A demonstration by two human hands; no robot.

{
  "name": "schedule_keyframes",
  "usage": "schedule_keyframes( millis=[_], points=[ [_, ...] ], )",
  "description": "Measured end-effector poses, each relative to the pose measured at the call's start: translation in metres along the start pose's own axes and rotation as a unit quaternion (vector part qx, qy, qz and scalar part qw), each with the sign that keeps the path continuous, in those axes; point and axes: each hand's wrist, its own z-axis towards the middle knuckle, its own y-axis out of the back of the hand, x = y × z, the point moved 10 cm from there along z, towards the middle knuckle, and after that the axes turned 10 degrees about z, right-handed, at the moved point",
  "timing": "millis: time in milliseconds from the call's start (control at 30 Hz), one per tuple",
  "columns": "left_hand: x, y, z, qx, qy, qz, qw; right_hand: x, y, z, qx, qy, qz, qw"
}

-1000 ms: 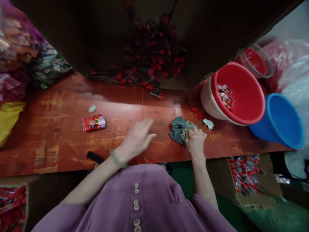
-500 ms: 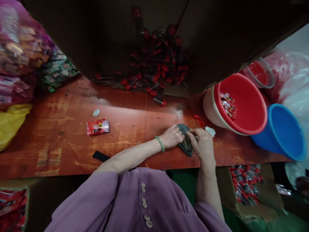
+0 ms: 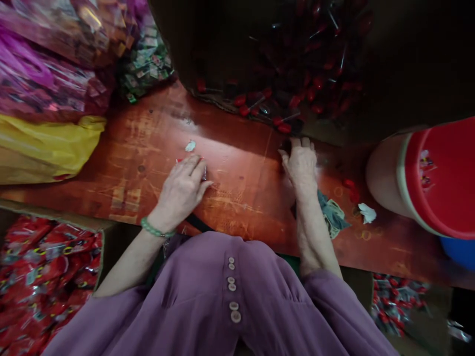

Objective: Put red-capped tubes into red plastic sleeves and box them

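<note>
My left hand (image 3: 181,185), with a green bead bracelet on its wrist, lies over a red packet (image 3: 204,169) on the table. Its fingers cover most of the packet, and the thumb stands apart. My right hand (image 3: 301,160) reaches to the front edge of the dark box (image 3: 222,101), its fingers apart beside small red-capped clear items (image 3: 284,127). Nothing can be made out in its grasp. Beside my right forearm a grey-green cloth bundle (image 3: 332,215) with rubber bands lies on the table.
Bagged packets (image 3: 74,94) and a yellow bag (image 3: 48,148) are at the left. A red basin (image 3: 449,183) and a blue one (image 3: 460,252) stand right. Boxes of red packets (image 3: 44,272) and red-capped items (image 3: 399,301) sit below the table (image 3: 237,173).
My left hand has left the cloth bundle and moved left onto the red packet. My right hand has let go of the bundle and moved forward to the box. The view has shifted left.
</note>
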Motion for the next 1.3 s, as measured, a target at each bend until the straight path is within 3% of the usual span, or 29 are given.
schedule_keyframes(
  millis=[100, 267, 367, 467, 700, 833, 967, 1067, 1200, 1300],
  points=[
    [0.024, -0.009, -0.012, 0.021, 0.014, -0.007, 1.000, 0.013, -0.006, -0.012, 0.058, 0.022, -0.011, 0.998],
    [0.036, -0.025, -0.019, -0.007, 0.012, -0.051, 0.999, 0.043, -0.008, -0.060, 0.100, 0.132, 0.060, 0.984],
    [0.041, -0.028, -0.022, -0.034, 0.009, -0.093, 0.995, 0.043, -0.008, -0.090, 0.098, 0.141, 0.148, 0.974],
    [0.048, -0.027, -0.022, -0.045, 0.017, -0.108, 0.993, 0.033, -0.003, -0.104, 0.049, 0.104, 0.241, 0.964],
    [0.045, -0.015, -0.020, -0.094, -0.004, -0.006, 0.995, 0.011, -0.008, -0.096, 0.012, 0.024, 0.311, 0.950],
    [0.039, -0.012, -0.015, -0.057, -0.015, -0.014, 0.998, -0.004, -0.015, -0.087, -0.018, -0.017, 0.294, 0.955],
    [0.032, -0.011, -0.009, 0.010, -0.023, -0.018, 1.000, -0.015, -0.018, -0.078, -0.038, -0.064, 0.344, 0.936],
    [0.029, -0.008, -0.006, 0.016, -0.022, 0.024, 0.999, -0.021, -0.022, -0.072, -0.017, -0.107, 0.455, 0.884],
    [0.031, -0.006, -0.005, -0.021, 0.001, 0.023, 1.000, -0.019, -0.040, -0.076, 0.083, -0.187, 0.630, 0.749],
    [0.038, -0.009, -0.004, -0.034, 0.025, -0.042, 0.998, -0.010, -0.043, -0.082, 0.108, -0.209, 0.707, 0.667]
  ],
)
